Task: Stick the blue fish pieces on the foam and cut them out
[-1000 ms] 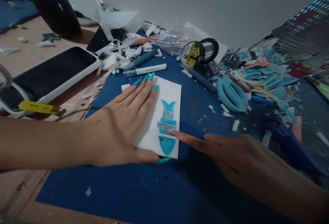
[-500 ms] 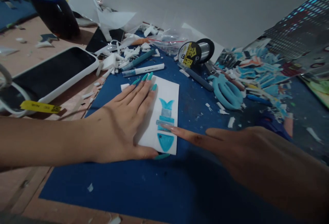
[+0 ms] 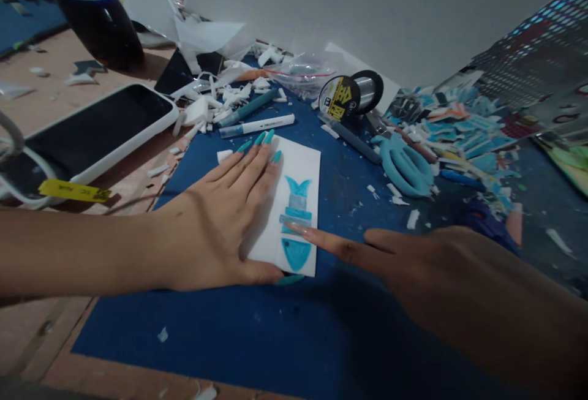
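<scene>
My left hand (image 3: 225, 210) lies flat over the left side of a white card (image 3: 303, 154), fingers stretched and together, thumb along the near edge. On the card are separate blue pieces laid out as a fish: a tail (image 3: 298, 187), several crossbands (image 3: 298, 212) and a rounded head piece (image 3: 296, 256) with a dark eye. My right hand (image 3: 432, 277) reaches in from the right with its index finger stretched out, the long clear nail over a pale blue band between head and middle. Its other fingers are mostly hidden. Nothing is visibly held in either hand.
The card rests on a blue mat (image 3: 220, 332). Behind are markers (image 3: 269, 123), white scraps (image 3: 229, 97) and a wire spool (image 3: 351, 94). Scissors with light blue handles (image 3: 407, 164) and a heap of blue offcuts (image 3: 473, 118) are right; a phone (image 3: 101, 130) and bottle (image 3: 105, 26) left.
</scene>
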Action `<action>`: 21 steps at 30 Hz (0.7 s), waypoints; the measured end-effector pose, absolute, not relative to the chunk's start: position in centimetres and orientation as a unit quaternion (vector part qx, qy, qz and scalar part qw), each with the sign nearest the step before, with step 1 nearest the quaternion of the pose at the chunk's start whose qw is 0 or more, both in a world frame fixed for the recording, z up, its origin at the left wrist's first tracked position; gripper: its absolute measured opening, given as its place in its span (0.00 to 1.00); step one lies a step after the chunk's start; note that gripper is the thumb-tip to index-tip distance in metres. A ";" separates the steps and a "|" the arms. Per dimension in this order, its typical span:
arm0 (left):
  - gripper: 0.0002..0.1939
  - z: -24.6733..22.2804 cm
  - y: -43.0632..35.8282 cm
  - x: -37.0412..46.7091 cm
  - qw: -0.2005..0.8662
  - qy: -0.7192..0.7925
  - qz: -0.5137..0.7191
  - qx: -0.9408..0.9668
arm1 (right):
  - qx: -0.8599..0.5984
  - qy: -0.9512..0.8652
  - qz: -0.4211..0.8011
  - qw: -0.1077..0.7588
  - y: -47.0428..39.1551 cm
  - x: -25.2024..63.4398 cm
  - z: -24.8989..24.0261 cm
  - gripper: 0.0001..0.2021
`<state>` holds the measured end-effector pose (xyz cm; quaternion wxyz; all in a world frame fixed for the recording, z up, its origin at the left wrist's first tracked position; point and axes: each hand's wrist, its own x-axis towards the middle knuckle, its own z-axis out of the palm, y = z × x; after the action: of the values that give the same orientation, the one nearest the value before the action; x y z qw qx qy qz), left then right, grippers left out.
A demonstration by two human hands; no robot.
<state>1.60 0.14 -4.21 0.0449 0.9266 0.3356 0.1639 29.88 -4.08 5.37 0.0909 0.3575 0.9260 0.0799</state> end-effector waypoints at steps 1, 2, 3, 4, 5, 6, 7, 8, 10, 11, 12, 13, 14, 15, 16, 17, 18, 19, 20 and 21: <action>0.60 -4.2 0.2 1.5 0.044 0.333 0.167 0.927 | 0.335 0.936 0.069 0.081 -3.9 29.8 5.6 0.44; 0.60 -4.3 0.3 1.5 0.044 0.332 0.166 0.928 | 0.315 0.945 0.057 0.070 -3.7 29.6 5.8 0.43; 0.61 -4.3 0.3 1.5 0.042 0.330 0.166 0.928 | 0.303 0.950 0.050 0.063 -3.6 29.6 6.0 0.41; 0.62 -4.3 0.3 1.5 0.040 0.330 0.163 0.929 | 0.303 0.950 0.048 0.059 -3.5 29.5 6.0 0.41; 0.63 -4.4 0.3 1.6 0.038 0.331 0.158 0.929 | 0.304 0.950 0.046 0.058 -3.4 29.4 6.1 0.41; 0.65 -4.4 0.2 1.7 0.035 0.335 0.157 0.928 | 0.301 0.951 0.044 0.058 -3.3 29.4 6.0 0.41; 0.66 -4.4 0.1 1.9 0.034 0.341 0.160 0.926 | 0.296 0.952 0.042 0.058 -3.3 29.3 6.0 0.41; 0.67 -4.4 0.0 2.0 0.033 0.347 0.168 0.922 | 0.295 0.953 0.042 0.060 -3.3 29.3 5.9 0.41; 0.68 -4.6 -0.2 2.4 0.029 0.358 0.193 0.913 | 0.296 0.952 0.045 0.058 -3.1 29.2 5.8 0.41; 0.69 -4.7 -0.3 2.5 0.026 0.360 0.205 0.910 | 0.298 0.952 0.047 0.056 -3.1 29.2 5.7 0.40; 0.69 -4.8 -0.4 2.6 0.020 0.360 0.212 0.908 | 0.299 0.952 0.047 0.052 -3.0 29.2 5.7 0.40; 0.69 -4.9 -0.4 2.7 0.014 0.360 0.216 0.908 | 0.299 0.952 0.044 0.048 -2.9 29.2 5.7 0.40; 0.67 -4.9 -0.5 2.7 0.007 0.359 0.216 0.908 | 0.298 0.953 0.040 0.044 -2.9 29.2 5.6 0.39; 0.65 -5.0 -0.5 2.8 0.001 0.358 0.214 0.909 | 0.297 0.953 0.034 0.041 -2.9 29.2 5.6 0.38; 0.64 -5.1 -0.5 2.8 -0.005 0.358 0.215 0.909 | 0.298 0.954 0.029 0.037 -3.0 29.3 5.5 0.38; 0.62 -5.1 -0.5 2.8 -0.010 0.357 0.217 0.908 | 0.298 0.954 0.025 0.031 -3.1 29.3 5.4 0.37; 0.61 -5.1 -0.6 2.8 -0.015 0.356 0.217 0.909 | 0.301 0.953 0.022 0.029 -3.2 29.4 5.3 0.37; 0.60 -5.1 -0.6 2.8 -0.019 0.356 0.216 0.909 | 0.304 0.952 0.021 0.027 -3.3 29.5 5.2 0.37; 0.59 -5.1 -0.6 2.9 -0.023 0.358 0.213 0.909 | 0.307 0.951 0.019 0.027 -3.4 29.6 5.1 0.37; 0.58 -5.1 -0.6 2.9 -0.027 0.359 0.211 0.909 | 0.309 0.950 0.017 0.028 -3.5 29.7 5.0 0.37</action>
<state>2.88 -0.61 -5.12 -0.0273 0.9088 0.3588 0.2112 29.71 -3.53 4.95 0.0283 0.3091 0.9504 0.0172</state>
